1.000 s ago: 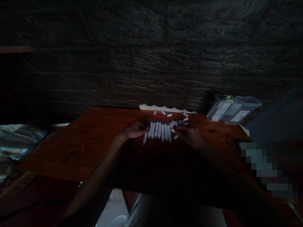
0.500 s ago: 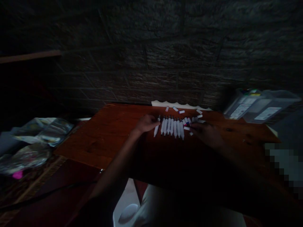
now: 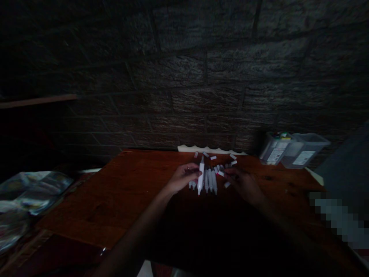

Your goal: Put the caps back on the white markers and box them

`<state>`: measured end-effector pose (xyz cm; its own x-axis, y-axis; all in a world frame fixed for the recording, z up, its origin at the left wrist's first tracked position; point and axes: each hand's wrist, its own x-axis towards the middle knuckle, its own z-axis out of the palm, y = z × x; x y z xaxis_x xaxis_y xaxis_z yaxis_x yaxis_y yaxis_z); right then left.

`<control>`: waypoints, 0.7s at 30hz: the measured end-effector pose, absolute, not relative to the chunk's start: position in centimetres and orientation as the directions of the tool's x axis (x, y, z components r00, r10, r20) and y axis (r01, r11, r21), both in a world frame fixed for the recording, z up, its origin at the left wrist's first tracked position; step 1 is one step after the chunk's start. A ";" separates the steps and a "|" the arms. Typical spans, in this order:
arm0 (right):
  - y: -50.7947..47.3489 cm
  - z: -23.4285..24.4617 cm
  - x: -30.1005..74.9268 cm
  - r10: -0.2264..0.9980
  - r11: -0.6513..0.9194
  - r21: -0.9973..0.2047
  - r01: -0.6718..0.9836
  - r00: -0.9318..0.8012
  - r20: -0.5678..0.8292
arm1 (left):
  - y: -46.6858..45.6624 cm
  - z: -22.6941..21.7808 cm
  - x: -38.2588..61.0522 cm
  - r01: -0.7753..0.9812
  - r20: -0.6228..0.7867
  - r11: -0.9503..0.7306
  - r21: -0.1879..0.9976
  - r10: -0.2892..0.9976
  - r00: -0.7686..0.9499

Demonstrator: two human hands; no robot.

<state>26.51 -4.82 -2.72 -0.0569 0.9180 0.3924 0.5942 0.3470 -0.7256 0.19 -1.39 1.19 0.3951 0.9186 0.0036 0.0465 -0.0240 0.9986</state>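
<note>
My left hand (image 3: 184, 179) grips an uncapped white marker (image 3: 201, 177) over a row of markers (image 3: 211, 181) on the desk (image 3: 138, 192), while my right hand (image 3: 244, 184) pinches a small white cap (image 3: 221, 173) just beside them — loose caps (image 3: 212, 158) scattered beyond both hands, clear plastic boxes (image 3: 275, 151) standing farther out, past my right.

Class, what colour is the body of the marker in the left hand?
White; the marker shows in the head view.
</note>
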 end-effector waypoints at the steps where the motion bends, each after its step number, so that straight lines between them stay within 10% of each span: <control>1: -5.1 -2.4 26.5 0.919 0.342 -0.760 0.553 -0.026 0.394 | -1.5 1.2 0.2 0.047 0.004 -0.026 0.999 0.913 0.408; 10: -6.5 0.3 26.2 0.900 0.368 -0.921 0.130 0.196 0.388 | -2.2 1.4 0.4 0.153 -0.033 -0.064 0.986 0.829 0.559; 21: -7.4 0.6 25.1 0.948 0.316 -0.944 0.099 0.004 0.318 | -2.6 1.1 0.4 0.195 -0.118 -0.007 0.981 0.774 0.623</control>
